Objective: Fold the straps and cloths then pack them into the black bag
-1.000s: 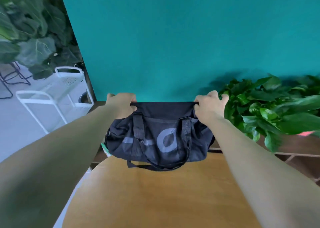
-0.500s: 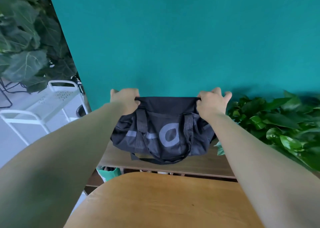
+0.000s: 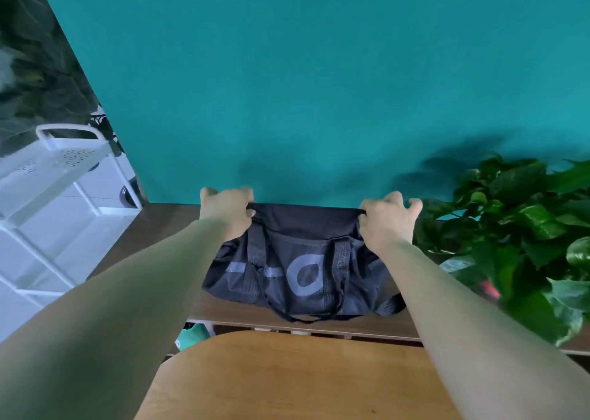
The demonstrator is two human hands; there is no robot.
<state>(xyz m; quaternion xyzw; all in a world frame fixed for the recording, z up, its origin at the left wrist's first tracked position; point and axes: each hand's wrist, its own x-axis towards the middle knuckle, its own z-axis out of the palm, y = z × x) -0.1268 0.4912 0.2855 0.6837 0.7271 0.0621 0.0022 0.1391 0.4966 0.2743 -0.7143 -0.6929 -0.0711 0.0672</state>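
Where the view begins at its lower edge, a rounded light-wood top [image 3: 287, 378] fills the foreground. Both bare forearms pass over it, one from each lower corner, and converge on the bag.

Just beyond the light-wood top, a dark wooden surface [image 3: 367, 325] runs left to right against the wall. A green object [image 3: 191, 336] shows partly below its front edge; its kind cannot be told.

The black duffel bag [image 3: 303, 260] rests on the dark wooden surface, between the two arms, with one long side facing the camera. That side carries a pale grey printed mark and two vertical webbing bands. A carry handle loop [image 3: 300, 319] hangs down from it to the front edge of the surface.

The left grip [image 3: 228, 210] is closed on the bag's upper left corner, fingers curled round the fabric of the top edge. The right grip [image 3: 388, 218] pinches the upper right corner between thumb and inner fingers; its outer fingers stand raised and spread. The top edge is stretched straight between the two grips. Whether the bag's opening is zipped cannot be told.

A leafy green plant [image 3: 517, 228] stands just beside the bag on the right, its leaves near the right grip. A white perforated metal cart [image 3: 57, 164] stands well apart on the left. A teal wall [image 3: 319, 84] closes the scene, with a dark large-leaved plant [image 3: 35, 68] at upper left.
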